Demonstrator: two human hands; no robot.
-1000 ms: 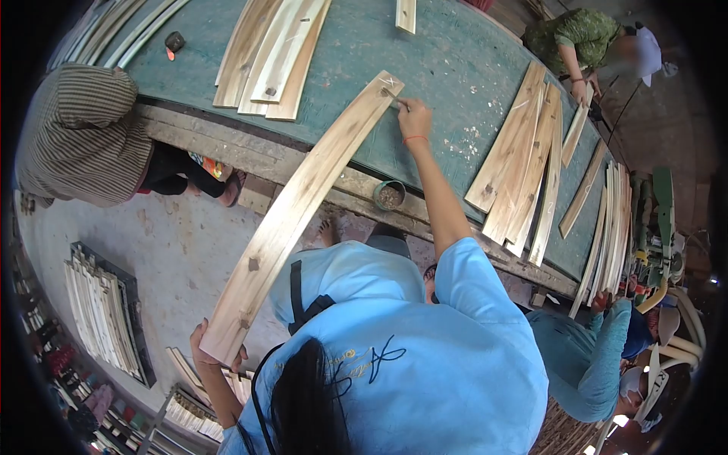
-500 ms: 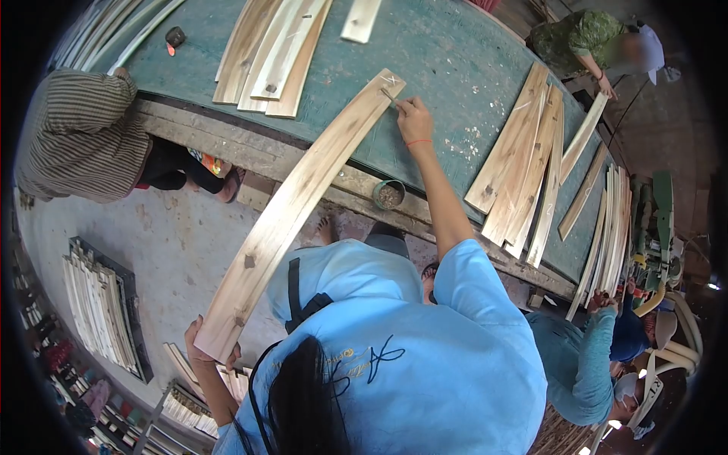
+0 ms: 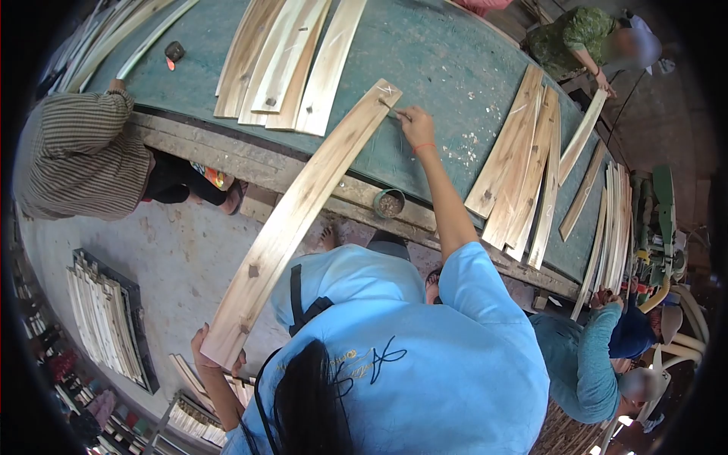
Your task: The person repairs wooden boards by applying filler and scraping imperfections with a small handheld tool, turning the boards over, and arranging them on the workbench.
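My left hand [image 3: 208,353] is closed around the near end of a long wooden board [image 3: 284,227], which slants upward with its far end over the table. Dark knots and a white X mark show on its face. My right hand [image 3: 417,127] pinches a slender stick-like tool [image 3: 400,114]; its tip meets the board at a dark spot just below the X. I cannot make out the tool's exact kind. Below my right forearm, a small round tin [image 3: 390,202] of brownish material sits at the table's edge.
Boards [image 3: 280,68] lie on the green table [image 3: 425,68] at the upper left, and more boards [image 3: 519,167] lie to the right. A person in stripes [image 3: 76,155] stands left; other people work at right. A stack of strips [image 3: 106,322] rests on the floor.
A pale board at the top has slid toward me, beside the upper-left boards. My right hand and the tool tip have shifted slightly down the board, away from the X.
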